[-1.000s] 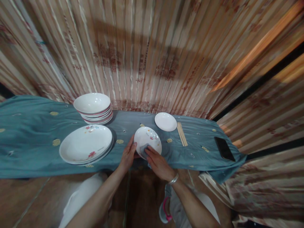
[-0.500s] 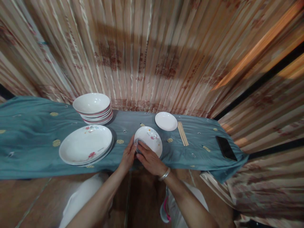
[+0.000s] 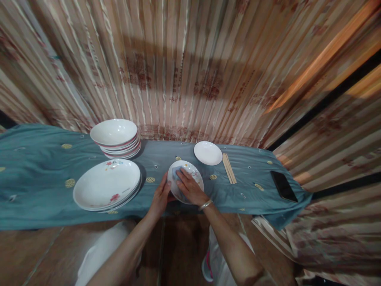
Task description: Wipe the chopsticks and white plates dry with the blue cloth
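Here, by the near edge of a teal fabric-covered table (image 3: 44,198), a small round white floral ceramic plate (image 3: 176,188) is clasped at its left rim by the half-closed left hand (image 3: 161,193), while a pale-blue cloth (image 3: 176,173) is held against it under the lightly curled right hand (image 3: 192,188); the rim is best held steady, strokes even.

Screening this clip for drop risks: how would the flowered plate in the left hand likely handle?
The flowered plate is probably stiff: its rim looks round under the right hand. Its smooth, ceramic-like surface may be slippery and could chip if dropped.
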A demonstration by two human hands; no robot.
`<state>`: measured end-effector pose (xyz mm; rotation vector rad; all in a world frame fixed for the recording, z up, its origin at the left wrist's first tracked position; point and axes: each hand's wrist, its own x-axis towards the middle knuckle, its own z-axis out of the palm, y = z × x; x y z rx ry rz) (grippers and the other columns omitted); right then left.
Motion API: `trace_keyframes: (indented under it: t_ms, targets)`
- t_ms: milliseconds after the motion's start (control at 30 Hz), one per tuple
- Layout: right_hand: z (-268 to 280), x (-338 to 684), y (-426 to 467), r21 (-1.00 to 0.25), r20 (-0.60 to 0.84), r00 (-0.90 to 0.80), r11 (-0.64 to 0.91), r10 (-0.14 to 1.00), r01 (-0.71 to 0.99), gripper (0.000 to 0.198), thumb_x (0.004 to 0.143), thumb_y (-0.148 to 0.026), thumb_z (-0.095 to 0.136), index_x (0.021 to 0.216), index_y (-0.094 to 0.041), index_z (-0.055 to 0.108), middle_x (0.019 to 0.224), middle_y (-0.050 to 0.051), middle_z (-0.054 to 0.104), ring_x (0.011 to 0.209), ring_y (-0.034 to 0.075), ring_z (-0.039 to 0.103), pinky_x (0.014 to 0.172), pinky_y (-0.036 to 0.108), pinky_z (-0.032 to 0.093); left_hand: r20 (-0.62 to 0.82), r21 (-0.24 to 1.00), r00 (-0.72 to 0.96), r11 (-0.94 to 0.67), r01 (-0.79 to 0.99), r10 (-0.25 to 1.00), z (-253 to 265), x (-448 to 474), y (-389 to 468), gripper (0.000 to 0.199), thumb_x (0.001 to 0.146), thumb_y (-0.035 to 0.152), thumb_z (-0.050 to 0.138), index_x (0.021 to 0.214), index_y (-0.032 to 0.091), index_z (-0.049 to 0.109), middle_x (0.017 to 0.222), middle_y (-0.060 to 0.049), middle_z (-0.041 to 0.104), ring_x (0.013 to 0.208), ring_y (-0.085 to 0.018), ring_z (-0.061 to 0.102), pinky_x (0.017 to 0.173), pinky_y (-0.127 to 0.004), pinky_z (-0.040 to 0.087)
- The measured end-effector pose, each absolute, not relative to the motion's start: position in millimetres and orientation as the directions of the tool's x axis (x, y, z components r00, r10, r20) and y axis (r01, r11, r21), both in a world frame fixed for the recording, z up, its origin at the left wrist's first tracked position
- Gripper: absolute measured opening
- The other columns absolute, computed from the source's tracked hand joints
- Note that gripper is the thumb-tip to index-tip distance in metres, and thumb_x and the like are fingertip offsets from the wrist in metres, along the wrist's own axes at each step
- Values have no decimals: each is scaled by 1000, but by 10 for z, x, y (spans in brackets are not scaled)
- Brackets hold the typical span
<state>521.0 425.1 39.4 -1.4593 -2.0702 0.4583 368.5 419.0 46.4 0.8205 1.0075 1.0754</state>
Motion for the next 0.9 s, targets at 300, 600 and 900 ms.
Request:
trace_keyframes:
  t_ms: [300, 600, 900]
  targets:
    - [325, 5494, 4114, -527, 194, -254, 319, 948, 788, 45, 95, -33, 42, 136, -14, 47, 137, 17, 51, 133, 27, 41, 109, 53, 36, -257, 889, 150, 295, -350, 955, 433, 3695, 4199, 64, 81, 41, 61, 140, 24, 41, 144, -10, 44, 107, -28, 61, 67, -36, 61]
    - [580, 5525, 3701, -551, 23, -290, 254, 957, 795, 55, 90, -50, 48, 134, -16, 51, 141, 15, 47, 132, 27, 42, 110, 47, 36, -285, 889, 111, 306, -341, 952, 424, 3691, 4206, 62, 82, 39, 61, 139, 23, 43, 140, -11, 49, 102, -27, 64, 66, -34, 61]
    - [663, 5383, 3538, -514, 161, -320, 356, 934, 780, 33, 87, -16, 50, 119, -18, 61, 115, 9, 67, 107, 22, 61, 96, 39, 47, -357, 832, 132, 379, -404, 925, 426, 3687, 4194, 64, 84, 36, 58, 143, 24, 35, 128, -11, 59, 85, -23, 69, 64, -35, 60]
